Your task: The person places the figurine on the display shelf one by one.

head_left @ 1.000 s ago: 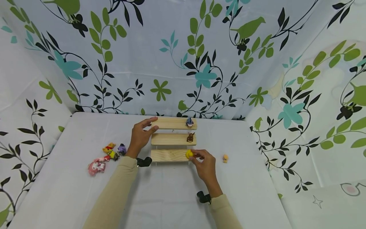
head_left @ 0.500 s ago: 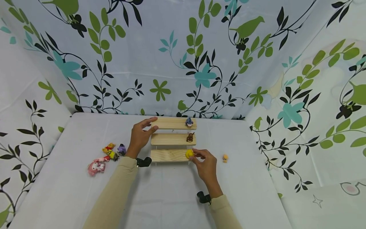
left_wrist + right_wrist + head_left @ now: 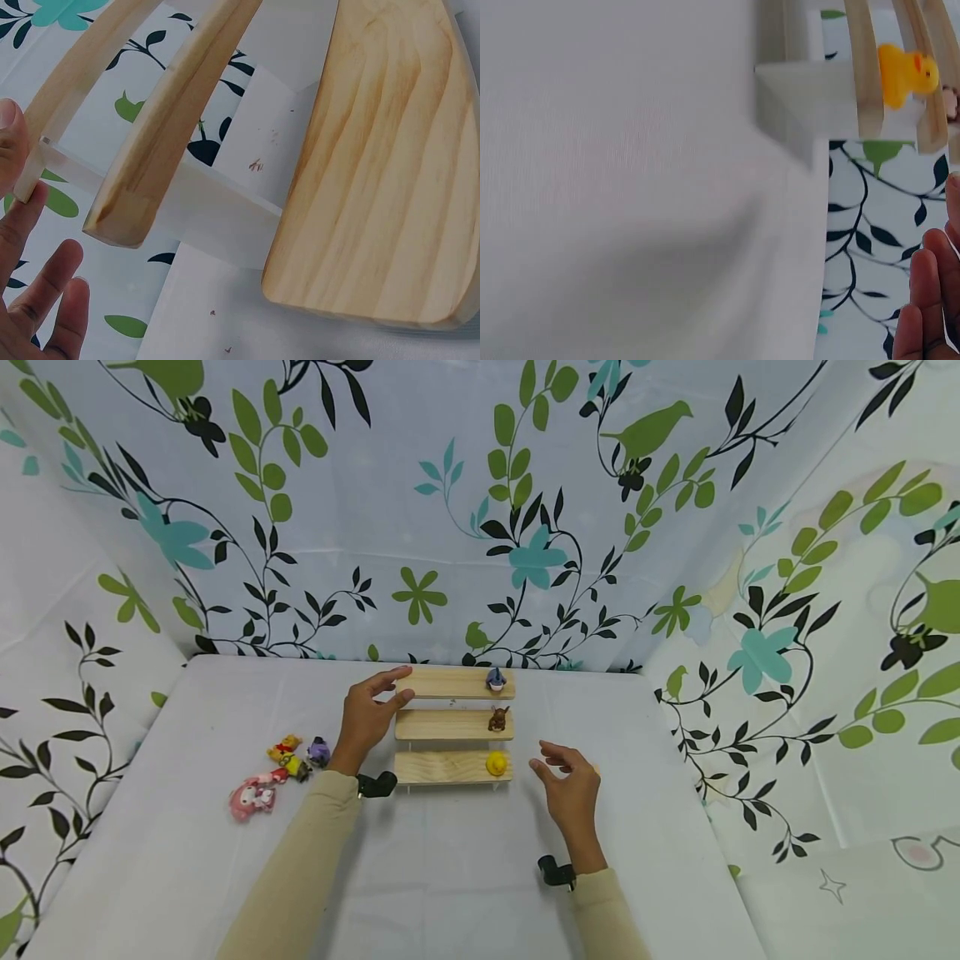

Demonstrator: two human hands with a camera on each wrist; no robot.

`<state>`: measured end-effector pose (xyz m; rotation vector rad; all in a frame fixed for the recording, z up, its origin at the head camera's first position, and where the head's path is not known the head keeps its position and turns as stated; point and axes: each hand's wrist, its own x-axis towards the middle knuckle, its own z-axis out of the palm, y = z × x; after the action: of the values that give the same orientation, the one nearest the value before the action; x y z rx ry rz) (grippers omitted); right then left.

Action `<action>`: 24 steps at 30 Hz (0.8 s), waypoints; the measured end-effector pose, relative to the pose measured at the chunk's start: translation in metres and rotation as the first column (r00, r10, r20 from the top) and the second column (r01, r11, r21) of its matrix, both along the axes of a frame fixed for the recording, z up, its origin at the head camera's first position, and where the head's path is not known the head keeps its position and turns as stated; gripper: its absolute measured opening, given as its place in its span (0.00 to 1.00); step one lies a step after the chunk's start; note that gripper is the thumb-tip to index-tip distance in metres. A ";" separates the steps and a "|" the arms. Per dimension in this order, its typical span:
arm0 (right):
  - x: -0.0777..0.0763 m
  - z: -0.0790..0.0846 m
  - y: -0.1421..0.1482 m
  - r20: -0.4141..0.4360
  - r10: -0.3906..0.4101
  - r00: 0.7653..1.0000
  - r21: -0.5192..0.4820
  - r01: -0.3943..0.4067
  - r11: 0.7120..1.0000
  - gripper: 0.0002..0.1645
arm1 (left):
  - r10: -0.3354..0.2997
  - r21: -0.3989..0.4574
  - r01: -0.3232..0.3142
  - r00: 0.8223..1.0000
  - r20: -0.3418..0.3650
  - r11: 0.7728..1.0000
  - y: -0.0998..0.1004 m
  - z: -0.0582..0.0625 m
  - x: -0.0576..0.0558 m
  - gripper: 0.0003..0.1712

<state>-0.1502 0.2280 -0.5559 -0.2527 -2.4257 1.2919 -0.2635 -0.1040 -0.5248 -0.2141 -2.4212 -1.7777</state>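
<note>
A three-tier wooden shelf (image 3: 442, 767) stands in the middle of the table. My left hand (image 3: 367, 714) pinches the left end of its top board (image 3: 79, 75) between thumb and fingertip. On the right end of the lowest board sits a yellow rubber duck (image 3: 496, 763), also seen in the right wrist view (image 3: 907, 73). A brown figurine (image 3: 498, 719) is on the middle board and a blue-grey figurine (image 3: 496, 679) on the top one. Right of the shelf, my right hand (image 3: 573, 789) hovers with fingers loosely bent and nothing between them. It mostly hides a small orange figurine (image 3: 597, 769).
Several toys lie left of my left arm: a pink figurine (image 3: 251, 798), a yellow-and-red bear (image 3: 285, 748) and a purple figurine (image 3: 318, 752) among them. White cloth covers the table (image 3: 450, 877); patterned curtain (image 3: 345, 527) hangs behind and at the sides.
My right hand has let go of the yellow duck and moved right, away from the shelf. The duck stays on the lowest board. My left hand keeps its hold.
</note>
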 end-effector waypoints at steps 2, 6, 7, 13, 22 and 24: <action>0.000 -0.001 0.007 0.005 -0.022 1.000 0.009 0.022 1.000 0.21 | 0.000 -0.001 0.000 1.000 0.001 1.000 0.000 0.000 0.000 0.27; 0.000 -0.005 0.022 0.017 -0.067 0.998 0.011 0.066 0.998 0.21 | -0.002 -0.003 0.002 1.000 0.001 1.000 0.000 0.000 0.000 0.27; 0.000 -0.006 0.026 0.018 -0.077 0.997 0.009 0.077 0.997 0.21 | -0.003 -0.003 0.003 1.000 0.002 1.000 0.000 0.000 0.000 0.27; 0.000 -0.013 0.045 0.033 -0.124 0.992 0.009 0.124 0.992 0.22 | -0.007 0.004 0.007 1.000 0.008 1.000 0.000 0.002 0.001 0.27; -0.002 -0.024 0.064 0.022 -0.186 0.982 0.050 0.185 0.982 0.23 | -0.011 0.008 0.011 1.000 0.007 1.000 -0.001 0.002 0.001 0.26; -0.003 -0.026 0.066 0.032 -0.203 0.979 0.063 0.201 0.978 0.24 | -0.008 0.006 0.008 1.000 0.007 1.000 0.000 0.002 0.001 0.26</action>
<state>-0.1533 0.2944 -0.5818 -0.4981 -2.3931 1.1341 -0.2623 -0.1044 -0.5230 -0.2184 -2.4228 -1.7916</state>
